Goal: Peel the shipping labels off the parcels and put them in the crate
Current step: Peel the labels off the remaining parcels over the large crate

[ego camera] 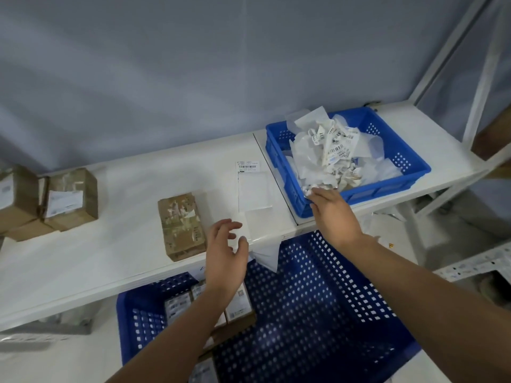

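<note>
We are holding our right hand (331, 214) over the near left corner of the blue crate (387, 190), which is sitting at the right end of the white shelf (110, 258). Its fingers are curling down over the rim and pinching a crumpled label (309, 189) at their tips. The wad is touching the heap of peeled labels (329, 150) that is filling the left and middle of the crate and rising above its walls.

Our left hand (225, 252) is hovering over the front edge of the shelf, just right of a brown parcel (181, 225). Its fingers are spreading apart, loosely bent, and gripping nothing. The parcel is lying flat near the shelf's front edge, its top showing torn white scraps where paper has been pulled away.

Between the parcel and the crate, a flat sheet with a barcode (253, 186) is lying on the shelf. A clear film (257, 225) is lying just in front of it, near our left fingertips, and a limp white scrap (266, 257) is hanging over the shelf's edge below it.

At the far left, two more parcels (70, 199) are sitting side by side, each wearing a white label.

Below the shelf, a large blue basket (318, 313) is holding small boxes (239, 305) in its left part, partly hidden behind our left forearm.
</note>
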